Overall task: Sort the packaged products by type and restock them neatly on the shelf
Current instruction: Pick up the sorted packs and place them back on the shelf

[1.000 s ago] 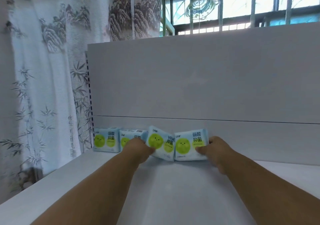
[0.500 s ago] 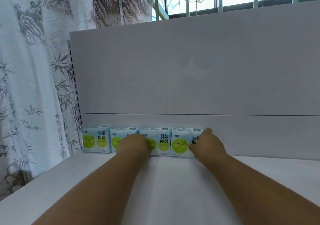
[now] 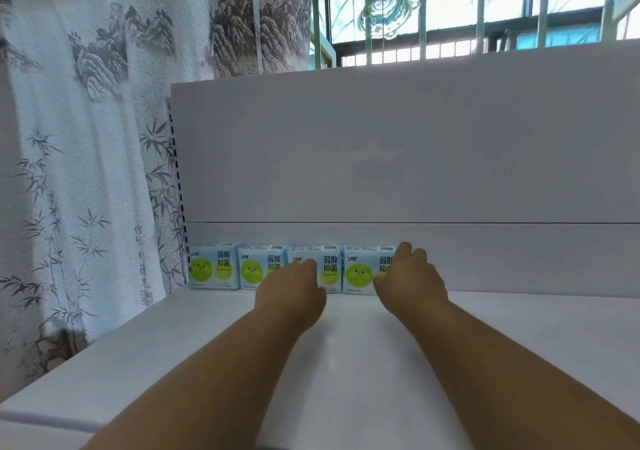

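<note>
Four light-blue packs stood upright in a row at the back of the white shelf [image 3: 346,363], pressed against its back panel [image 3: 398,152] and starting at the left end beside the slotted upright. Each showed a green smiling circle and dark printed characters on its front. The first pack [image 3: 214,267] and second pack [image 3: 258,268] stood side by side touching, clear of both hands. The left hand [image 3: 291,292] lay in front of the seam between the second pack and the third pack [image 3: 329,266], its fingers loosely curled against their fronts; whether it gripped either one could not be told. The right hand [image 3: 410,280] was on the right end of the fourth pack [image 3: 358,271], fingers curled over the top right corner and the thumb against the front face, holding that pack. All four packs touched their neighbours and faced forward. A curtain [image 3: 86,155] printed with bamboo and mountains hung left of the shelf, and a barred window [image 3: 485,10] showed above the back panel
</note>
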Available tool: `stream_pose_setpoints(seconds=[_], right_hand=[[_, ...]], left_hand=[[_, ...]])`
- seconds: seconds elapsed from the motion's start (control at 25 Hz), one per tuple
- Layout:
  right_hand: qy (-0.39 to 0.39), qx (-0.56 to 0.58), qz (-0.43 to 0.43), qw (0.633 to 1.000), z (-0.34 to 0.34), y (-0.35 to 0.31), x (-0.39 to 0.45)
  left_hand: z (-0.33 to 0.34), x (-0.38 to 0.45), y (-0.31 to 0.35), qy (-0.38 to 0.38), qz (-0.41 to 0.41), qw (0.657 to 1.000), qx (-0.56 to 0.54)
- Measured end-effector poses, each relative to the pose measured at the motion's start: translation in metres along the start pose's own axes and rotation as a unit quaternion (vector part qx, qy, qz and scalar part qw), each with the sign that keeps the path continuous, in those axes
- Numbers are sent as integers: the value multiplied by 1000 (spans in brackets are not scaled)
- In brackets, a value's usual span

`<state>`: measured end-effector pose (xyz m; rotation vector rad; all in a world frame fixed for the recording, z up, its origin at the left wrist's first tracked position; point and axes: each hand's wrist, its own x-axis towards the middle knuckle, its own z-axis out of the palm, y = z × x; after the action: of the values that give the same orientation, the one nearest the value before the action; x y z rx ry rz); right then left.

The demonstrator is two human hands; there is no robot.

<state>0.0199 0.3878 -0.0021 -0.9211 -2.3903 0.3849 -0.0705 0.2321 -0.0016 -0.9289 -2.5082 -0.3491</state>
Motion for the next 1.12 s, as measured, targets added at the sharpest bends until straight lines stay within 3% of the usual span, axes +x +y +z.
stream_pose_setpoints(seconds=[0.28, 0.68, 0.92, 1.12], right_hand=[[2, 54, -167, 985, -13, -78, -133], [-118, 159, -339, 920, 46, -248, -411], [-256, 166, -451, 839, 166, -299, -534], [-438, 131, -490, 742, 308, -256, -666]], left_hand=[[-71, -138, -44, 76, -27, 992, -94], [-142, -444, -214, 88, -186, 979, -16], [-85, -591, -295, 22, -369, 928, 48], [22, -738, -323, -60, -528, 846, 46]])
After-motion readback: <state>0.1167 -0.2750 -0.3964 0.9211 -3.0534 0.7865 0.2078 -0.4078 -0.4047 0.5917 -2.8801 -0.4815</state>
